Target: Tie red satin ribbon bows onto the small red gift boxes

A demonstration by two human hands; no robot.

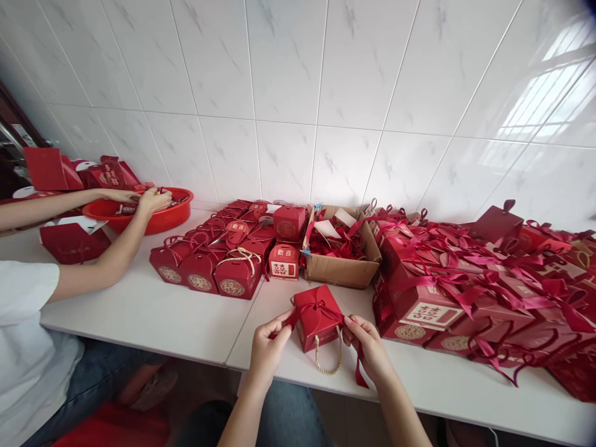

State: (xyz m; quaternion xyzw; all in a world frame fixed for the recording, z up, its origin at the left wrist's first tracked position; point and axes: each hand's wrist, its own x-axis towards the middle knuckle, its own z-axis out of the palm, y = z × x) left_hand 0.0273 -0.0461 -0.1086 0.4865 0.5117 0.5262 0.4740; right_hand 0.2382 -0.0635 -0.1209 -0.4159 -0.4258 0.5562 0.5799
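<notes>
Between my hands a small red gift box [313, 338] rests on the white table near its front edge. A dark red ribbon [318, 305] crosses its top, with a knot or small bow at the middle. My left hand [271, 344] pinches the ribbon's left part beside the box. On the other side, my right hand [365, 340] pinches the ribbon's right part, and a loose tail hangs below the fingers. A cream rope handle [328, 371] loops down from the box's front side onto the table.
Behind stands an open cardboard box [342, 272] of ribbons and cards. Closed red boxes [200, 279] sit to its left; a large stack of ribboned boxes [428, 304] fills the right. At far left, a co-worker's hands [151, 200] reach into a red basin [179, 217].
</notes>
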